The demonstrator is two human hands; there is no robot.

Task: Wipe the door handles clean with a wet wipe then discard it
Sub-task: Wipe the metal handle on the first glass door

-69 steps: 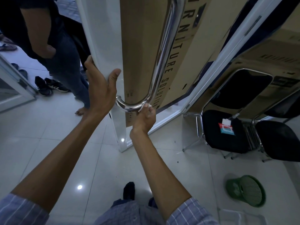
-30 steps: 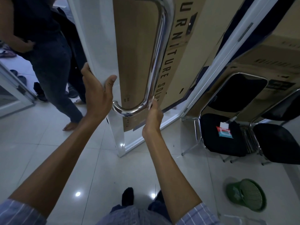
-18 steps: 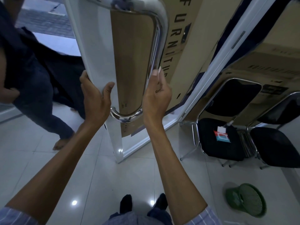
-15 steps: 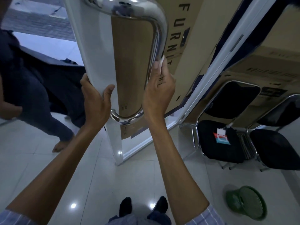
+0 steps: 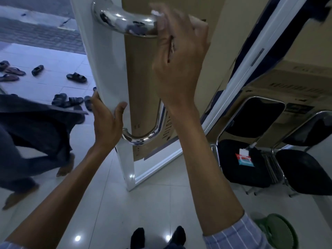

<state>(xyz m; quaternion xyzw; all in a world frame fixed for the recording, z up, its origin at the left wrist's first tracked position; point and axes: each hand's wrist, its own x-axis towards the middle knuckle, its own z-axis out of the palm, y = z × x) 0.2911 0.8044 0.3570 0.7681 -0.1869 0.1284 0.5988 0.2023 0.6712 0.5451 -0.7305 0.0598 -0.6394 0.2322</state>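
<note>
Right hand [image 5: 179, 56] raised at 12 o'clock, fingers curled over the upper bend of the chrome door handle [image 5: 125, 22], pressing a white wet wipe [image 5: 156, 13] against it; blurred, wipe only partly visible. Left hand [image 5: 107, 123] at 9 o'clock of the handle's lower bend, fingers and thumb clasping the white door edge [image 5: 109, 69]. Green bin [image 5: 280, 230] at 5 o'clock; wipe packet [image 5: 244, 159] on black chair [image 5: 240, 169] at 3 o'clock.

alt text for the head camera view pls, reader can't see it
A right hand wipes the top bend of a chrome door handle with a wet wipe, while the left hand grips the door edge. A green bin sits lower right.
</note>
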